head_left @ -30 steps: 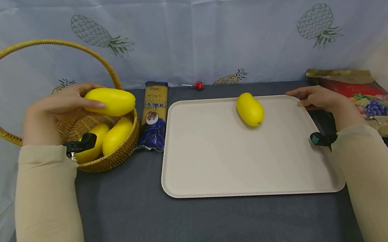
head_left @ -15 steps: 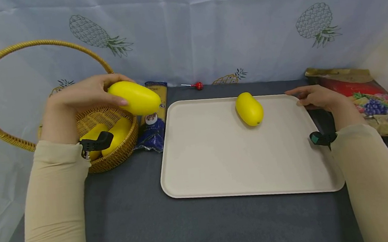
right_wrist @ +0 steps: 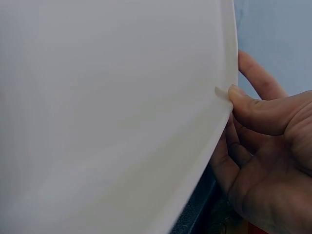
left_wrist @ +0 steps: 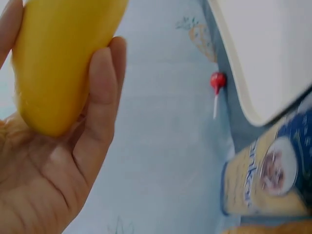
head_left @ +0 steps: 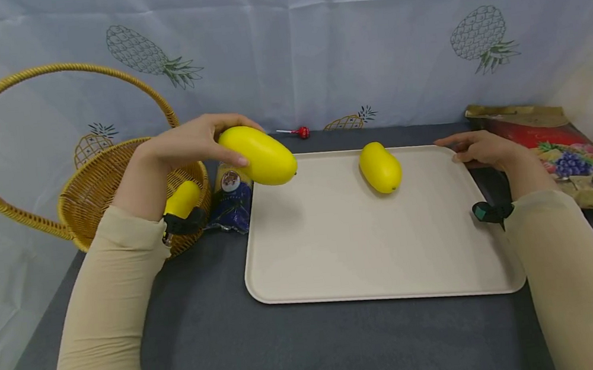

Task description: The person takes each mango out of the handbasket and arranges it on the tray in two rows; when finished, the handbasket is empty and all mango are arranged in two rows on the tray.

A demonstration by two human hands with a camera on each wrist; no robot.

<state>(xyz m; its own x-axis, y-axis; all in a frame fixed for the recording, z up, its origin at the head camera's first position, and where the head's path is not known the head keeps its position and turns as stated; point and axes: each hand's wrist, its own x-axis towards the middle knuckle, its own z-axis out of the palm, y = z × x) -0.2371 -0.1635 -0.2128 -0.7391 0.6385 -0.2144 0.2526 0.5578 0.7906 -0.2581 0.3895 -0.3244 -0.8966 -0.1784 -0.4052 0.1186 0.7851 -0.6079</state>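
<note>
My left hand (head_left: 193, 140) holds a yellow mango (head_left: 258, 156) from above, over the left back corner of the beige tray (head_left: 336, 264). The left wrist view shows thumb and fingers wrapped round the mango's (left_wrist: 63, 63) lower part. A second mango (head_left: 380, 168) lies on the tray near its back edge. With my right hand (head_left: 486, 149) I grip the tray's back right corner; in the right wrist view the thumb (right_wrist: 248, 105) is on the rim and the other fingers are behind it. In the wicker basket (head_left: 88, 193) one mango (head_left: 182, 199) shows, partly hidden by my left wrist.
A blue and gold pasta packet (head_left: 233, 200) lies between basket and tray. Behind the tray is a red lollipop (head_left: 303, 132). A red and gold bag (head_left: 567, 153) with fruit pictures lies at the right. The basket's tall handle (head_left: 65, 65) arches up at the left.
My left hand has carried the mango rightward, from above the basket to over the tray's left back corner. The right hand stays at its corner of the tray.
</note>
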